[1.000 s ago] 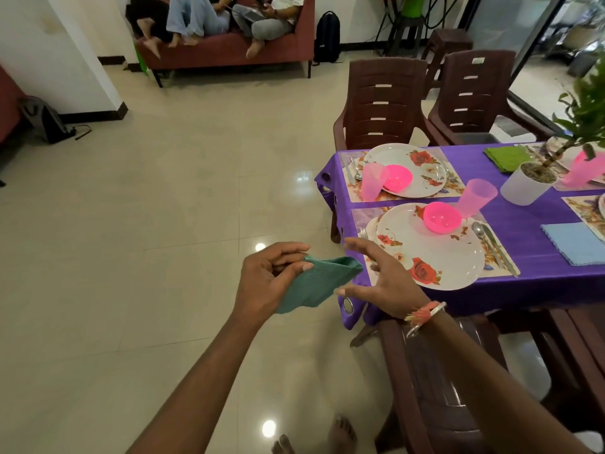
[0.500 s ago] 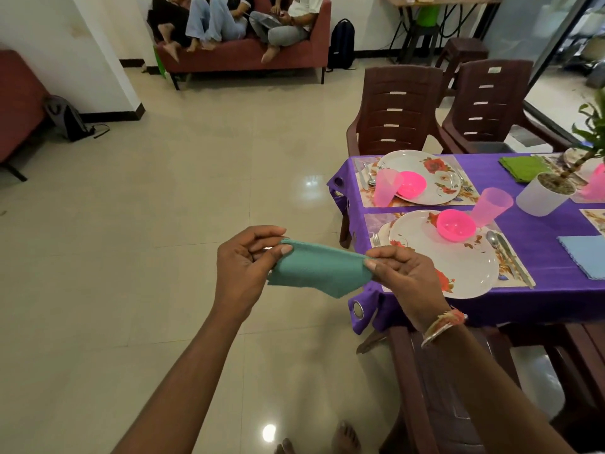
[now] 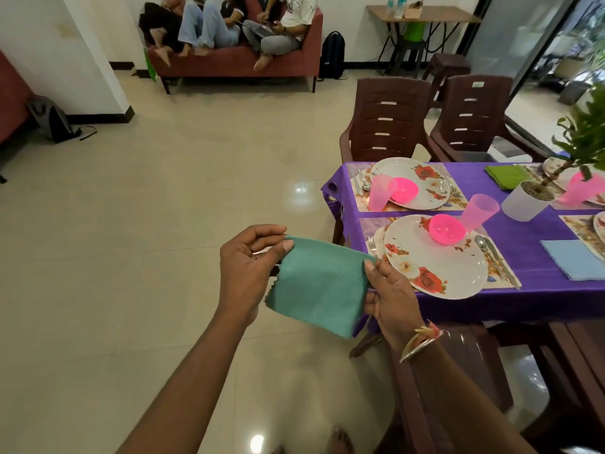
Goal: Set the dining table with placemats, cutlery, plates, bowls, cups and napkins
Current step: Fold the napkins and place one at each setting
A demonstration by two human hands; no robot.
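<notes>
Closest in, between the two hands: teal napkin (image 3: pixel 319 285), folded flat and hanging from its top edge. Pinched at the upper left corner by the left hand (image 3: pixel 248 273) and at the upper right by the right hand (image 3: pixel 389 298). Stretched hand to hand along the long axis, roughly level. Just beyond and right of the right hand: nearest plate (image 3: pixel 438 260) with pink bowl (image 3: pixel 447 228) on the table (image 3: pixel 523 234). Probably calls for a carry forward and rightward, led by the nearer right hand. Farther out: second plate (image 3: pixel 422 178).
</notes>
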